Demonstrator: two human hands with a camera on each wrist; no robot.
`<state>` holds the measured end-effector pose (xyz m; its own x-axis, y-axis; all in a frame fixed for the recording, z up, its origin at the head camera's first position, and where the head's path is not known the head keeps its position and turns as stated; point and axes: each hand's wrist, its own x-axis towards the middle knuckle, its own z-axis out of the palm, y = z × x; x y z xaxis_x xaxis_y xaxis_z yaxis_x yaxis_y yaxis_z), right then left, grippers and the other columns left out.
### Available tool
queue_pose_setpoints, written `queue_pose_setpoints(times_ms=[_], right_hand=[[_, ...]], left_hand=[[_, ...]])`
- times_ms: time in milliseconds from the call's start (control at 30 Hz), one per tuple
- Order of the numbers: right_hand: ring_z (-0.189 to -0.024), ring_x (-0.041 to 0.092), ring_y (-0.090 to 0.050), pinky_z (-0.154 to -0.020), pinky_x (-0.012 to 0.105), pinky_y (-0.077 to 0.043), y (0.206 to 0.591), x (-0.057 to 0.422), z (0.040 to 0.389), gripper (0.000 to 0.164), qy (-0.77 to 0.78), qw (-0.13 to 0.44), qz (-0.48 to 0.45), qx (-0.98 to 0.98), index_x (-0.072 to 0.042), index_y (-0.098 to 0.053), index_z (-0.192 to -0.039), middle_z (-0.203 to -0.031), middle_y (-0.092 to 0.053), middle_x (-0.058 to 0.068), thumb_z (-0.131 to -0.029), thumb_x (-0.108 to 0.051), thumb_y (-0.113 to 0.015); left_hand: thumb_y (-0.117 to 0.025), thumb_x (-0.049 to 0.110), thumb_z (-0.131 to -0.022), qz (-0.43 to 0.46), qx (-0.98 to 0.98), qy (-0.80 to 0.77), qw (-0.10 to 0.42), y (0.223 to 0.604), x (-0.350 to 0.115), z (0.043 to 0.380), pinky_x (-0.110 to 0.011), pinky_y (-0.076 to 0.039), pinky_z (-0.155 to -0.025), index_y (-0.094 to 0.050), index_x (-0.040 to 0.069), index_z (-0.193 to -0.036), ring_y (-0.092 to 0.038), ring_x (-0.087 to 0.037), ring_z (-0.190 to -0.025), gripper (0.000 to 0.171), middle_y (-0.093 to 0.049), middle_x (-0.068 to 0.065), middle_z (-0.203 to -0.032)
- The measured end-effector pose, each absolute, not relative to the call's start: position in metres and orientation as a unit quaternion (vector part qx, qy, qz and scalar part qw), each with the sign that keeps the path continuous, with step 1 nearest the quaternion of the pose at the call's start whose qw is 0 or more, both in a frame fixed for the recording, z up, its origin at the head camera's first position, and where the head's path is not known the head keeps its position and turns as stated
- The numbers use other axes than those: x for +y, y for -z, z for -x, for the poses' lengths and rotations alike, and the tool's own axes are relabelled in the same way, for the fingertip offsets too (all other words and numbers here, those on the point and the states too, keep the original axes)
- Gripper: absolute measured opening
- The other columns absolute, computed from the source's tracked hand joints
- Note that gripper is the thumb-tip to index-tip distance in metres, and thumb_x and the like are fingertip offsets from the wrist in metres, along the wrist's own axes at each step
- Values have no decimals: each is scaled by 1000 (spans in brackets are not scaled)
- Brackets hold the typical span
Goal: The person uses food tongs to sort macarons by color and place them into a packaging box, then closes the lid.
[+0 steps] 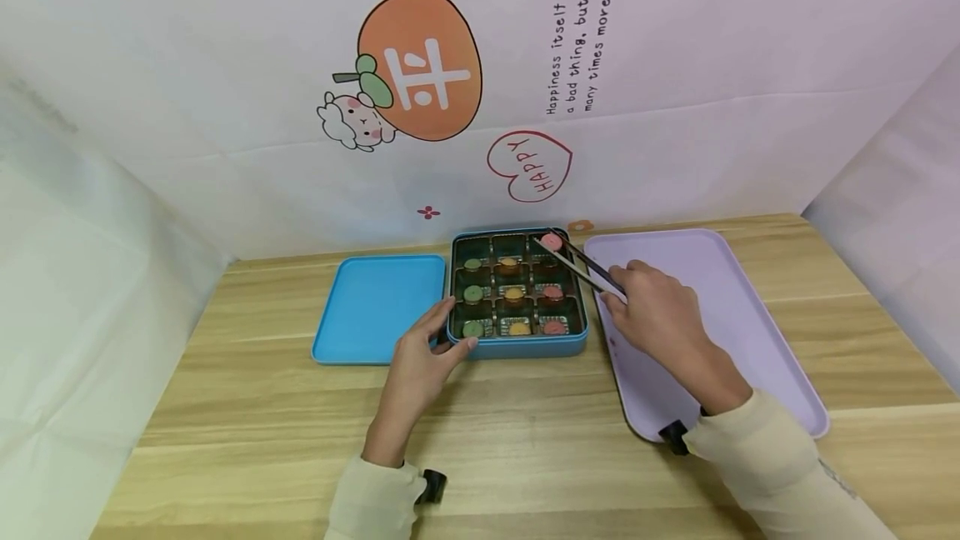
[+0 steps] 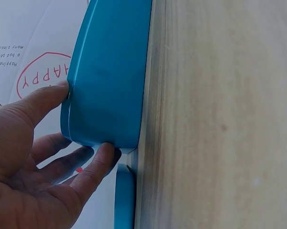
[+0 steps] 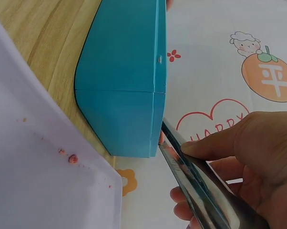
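Observation:
A blue tin (image 1: pixel 529 347) holds a clear divided insert with small round green, yellow and pink cookies in its compartments. At its near left corner, my left hand (image 1: pixel 422 363) holds the tin, thumb at the front rim and fingers along the left side. My right hand (image 1: pixel 663 312) grips metal tongs (image 1: pixel 592 272), coming in from the right. Between the tongs' tips is a pink cookie (image 1: pixel 551 242), at the far right compartment. In the right wrist view the tongs (image 3: pixel 193 183) reach over the tin's rim, and the cookie is mostly hidden.
Left of the tin lies a blue lid (image 1: pixel 382 307), flat on the wooden table (image 1: pixel 480 440). A lilac tray (image 1: pixel 738 340) sits to the right, under my right forearm, with reddish crumbs (image 3: pixel 73 159) on it. Behind stands a printed white cloth backdrop (image 1: pixel 262 107).

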<state>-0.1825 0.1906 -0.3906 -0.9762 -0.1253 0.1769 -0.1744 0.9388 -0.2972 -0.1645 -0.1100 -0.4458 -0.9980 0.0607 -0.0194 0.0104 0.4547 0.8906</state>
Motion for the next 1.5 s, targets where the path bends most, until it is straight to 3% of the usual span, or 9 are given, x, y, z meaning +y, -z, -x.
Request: queue_pose_setpoints(times_ms=[1167, 1500], right_hand=[[-73, 43, -69, -48, 54, -54, 391, 192, 182, 31, -155, 72, -74, -982, 5, -73, -121, -98, -70, 22, -95, -12, -72], [-69, 41, -68, -45, 53, -53, 389, 205, 169, 36, -159, 105, -65, -980, 8, -72, -122, -102, -70, 24, -94, -14, -74]], left_hand=[[-80, 19, -96, -20, 856, -516, 25, 444, -109, 164, -44, -59, -105, -47, 13, -159, -39, -35, -154, 72, -37, -12, -169], [-79, 20, -96, -20, 854, -519, 26, 445, -110, 165, -44, -59, -106, -46, 14, -159, -38, -35, -155, 72, -36, -12, -169]])
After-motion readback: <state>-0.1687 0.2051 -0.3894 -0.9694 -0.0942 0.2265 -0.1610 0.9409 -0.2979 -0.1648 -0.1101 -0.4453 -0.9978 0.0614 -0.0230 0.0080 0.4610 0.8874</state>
